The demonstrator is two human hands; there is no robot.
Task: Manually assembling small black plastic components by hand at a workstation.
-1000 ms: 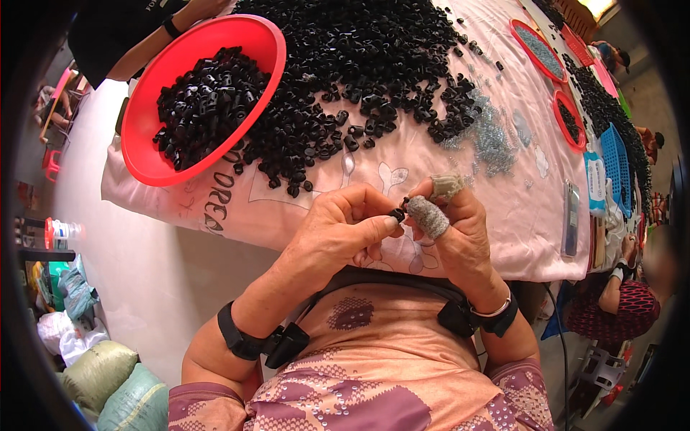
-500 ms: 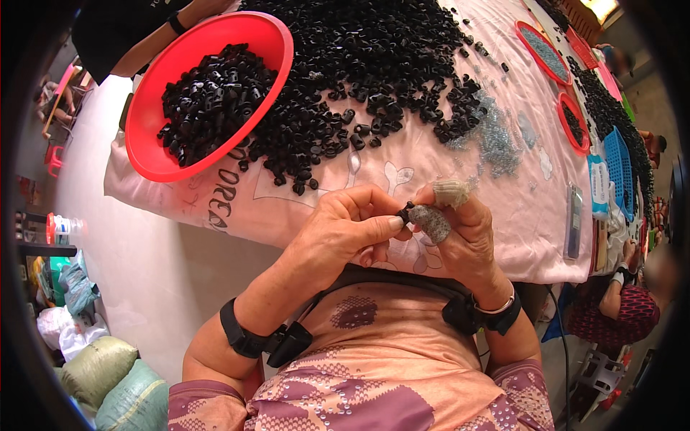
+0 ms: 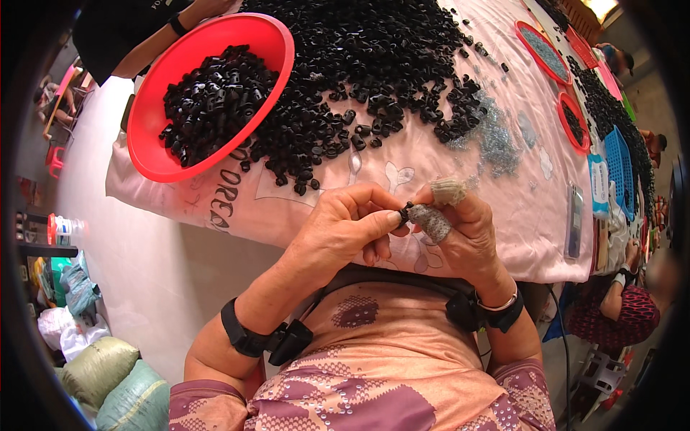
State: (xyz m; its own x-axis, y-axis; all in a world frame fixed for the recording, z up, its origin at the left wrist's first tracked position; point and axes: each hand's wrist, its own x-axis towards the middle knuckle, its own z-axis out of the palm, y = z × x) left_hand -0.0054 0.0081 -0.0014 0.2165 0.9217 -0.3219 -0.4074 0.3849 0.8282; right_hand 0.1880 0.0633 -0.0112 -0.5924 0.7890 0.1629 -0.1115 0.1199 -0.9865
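Between both hands, above the near edge of the pink cloth, is a small black plastic part (image 3: 405, 212). My left hand (image 3: 352, 223) pinches it between thumb and forefinger. My right hand (image 3: 463, 233), with knitted covers on its thumb and one finger, presses at the part's other side; these fingers hide much of it. Beyond the hands spreads a heap of similar black plastic parts (image 3: 359, 65) on the cloth. A red basin (image 3: 151, 154) at the left holds many more. Right of the heap lies a scatter of tiny shiny bluish-grey pieces (image 3: 497, 147), too small to make out.
The pink cloth (image 3: 532, 237) covers the table. Red trays (image 3: 563, 108), a blue basket (image 3: 618, 172) and a flat dark case (image 3: 573, 223) stand along the right. Another person's arm (image 3: 154, 50) is behind the basin. Stuffed sacks (image 3: 100, 366) lie on the floor at left.
My fingers have shifted very slightly around the black plastic part, and my right hand is tilted a little differently. The heap and basin look the same.
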